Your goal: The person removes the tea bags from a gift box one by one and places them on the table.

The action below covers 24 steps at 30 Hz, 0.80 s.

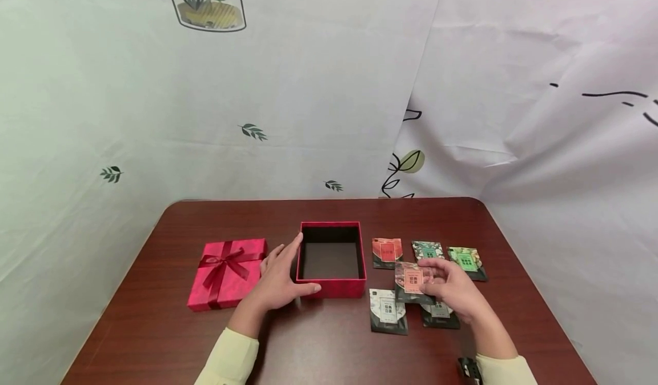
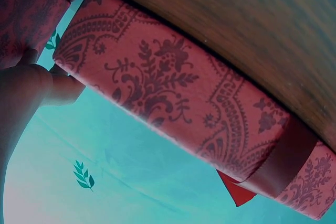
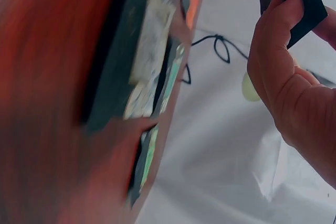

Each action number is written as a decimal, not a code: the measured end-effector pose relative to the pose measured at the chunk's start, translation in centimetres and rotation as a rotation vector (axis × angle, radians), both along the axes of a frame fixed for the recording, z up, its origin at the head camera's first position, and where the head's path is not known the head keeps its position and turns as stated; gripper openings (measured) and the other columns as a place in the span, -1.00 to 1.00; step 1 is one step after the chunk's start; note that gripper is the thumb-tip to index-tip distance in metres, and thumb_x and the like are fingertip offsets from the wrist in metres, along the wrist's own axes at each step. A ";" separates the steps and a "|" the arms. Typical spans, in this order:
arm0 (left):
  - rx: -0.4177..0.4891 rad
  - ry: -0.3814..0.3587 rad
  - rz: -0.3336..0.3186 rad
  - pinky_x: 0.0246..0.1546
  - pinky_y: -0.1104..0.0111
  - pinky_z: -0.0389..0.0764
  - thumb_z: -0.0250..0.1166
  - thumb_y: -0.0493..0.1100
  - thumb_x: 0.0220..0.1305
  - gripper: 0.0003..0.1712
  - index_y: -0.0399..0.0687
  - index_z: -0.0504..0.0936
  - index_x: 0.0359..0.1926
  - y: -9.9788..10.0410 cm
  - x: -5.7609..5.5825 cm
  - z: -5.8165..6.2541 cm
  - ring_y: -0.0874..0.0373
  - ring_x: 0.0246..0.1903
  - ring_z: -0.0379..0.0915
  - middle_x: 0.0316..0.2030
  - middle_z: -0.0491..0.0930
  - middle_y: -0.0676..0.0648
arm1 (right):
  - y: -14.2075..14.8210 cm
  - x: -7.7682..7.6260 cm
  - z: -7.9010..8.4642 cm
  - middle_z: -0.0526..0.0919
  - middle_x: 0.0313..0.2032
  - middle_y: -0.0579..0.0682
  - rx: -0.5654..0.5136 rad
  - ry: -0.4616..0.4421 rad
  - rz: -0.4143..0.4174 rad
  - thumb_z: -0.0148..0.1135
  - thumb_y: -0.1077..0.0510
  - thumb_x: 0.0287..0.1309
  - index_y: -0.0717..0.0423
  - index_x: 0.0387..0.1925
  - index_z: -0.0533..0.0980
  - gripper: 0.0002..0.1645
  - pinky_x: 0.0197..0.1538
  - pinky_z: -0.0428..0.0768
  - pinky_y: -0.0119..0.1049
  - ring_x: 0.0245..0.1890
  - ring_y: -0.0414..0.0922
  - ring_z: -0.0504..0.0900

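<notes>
My right hand pinches a flat sachet with an orange-pink label between thumb and fingers, raised above the other sachets. In the right wrist view, the dark back of that sachet shows, with a barcode on it. My left hand rests against the left side of a red box. Its index finger lies along the left wall and its thumb reaches to the front edge. The box stands open, and its black inside holds nothing visible. Left of this hand lies the red lid with a dark red ribbon bow.
Several sachets lie on the brown table right of the box: a red one, a green-labelled one, a white one, and others partly covered. A patterned white cloth hangs behind the table. A dark strap-like object is near my right wrist.
</notes>
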<state>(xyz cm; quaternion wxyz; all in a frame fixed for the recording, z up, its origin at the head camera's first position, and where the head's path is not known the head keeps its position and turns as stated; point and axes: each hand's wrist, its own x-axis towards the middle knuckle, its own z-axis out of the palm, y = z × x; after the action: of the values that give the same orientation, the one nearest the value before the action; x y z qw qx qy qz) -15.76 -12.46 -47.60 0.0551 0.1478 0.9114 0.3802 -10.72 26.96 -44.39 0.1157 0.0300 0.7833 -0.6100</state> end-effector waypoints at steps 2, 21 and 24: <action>0.000 -0.001 0.000 0.27 -0.29 -0.18 0.58 0.33 -0.20 0.41 0.26 -0.04 0.60 0.0 0.0 0.0 -0.16 0.44 -0.17 0.47 0.17 0.02 | 0.6 0.3 -0.2 0.55 -0.09 0.23 0.008 0.001 -0.006 0.31 0.47 0.12 0.48 0.25 0.33 -0.35 -0.32 0.63 -0.24 -0.32 -0.04 0.57; 0.001 -0.005 0.007 0.27 -0.29 -0.18 0.59 0.32 -0.21 0.41 0.27 -0.04 0.60 0.1 -0.1 0.0 -0.14 0.44 -0.17 0.46 0.17 0.04 | 6.4 2.8 -0.8 0.54 -0.09 0.15 0.087 -0.036 -0.098 0.27 0.44 0.16 0.42 0.34 0.27 -0.29 -0.50 0.50 -0.29 -0.38 -0.15 0.51; 0.003 -0.004 0.005 0.27 -0.29 -0.17 0.59 0.32 -0.21 0.42 0.26 -0.03 0.60 0.1 -0.1 0.0 -0.15 0.44 -0.17 0.46 0.18 0.03 | 7.4 3.5 -1.1 0.53 -0.03 0.20 0.107 -0.039 -0.106 0.23 0.47 0.16 0.47 0.33 0.25 -0.30 -0.37 0.58 -0.27 -0.29 -0.16 0.53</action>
<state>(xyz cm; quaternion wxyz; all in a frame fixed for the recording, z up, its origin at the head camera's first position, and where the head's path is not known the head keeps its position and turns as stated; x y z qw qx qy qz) -15.83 -12.36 -47.61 0.0557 0.1448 0.9111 0.3818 -7.24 34.32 -45.45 0.0965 0.0894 0.8096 -0.5721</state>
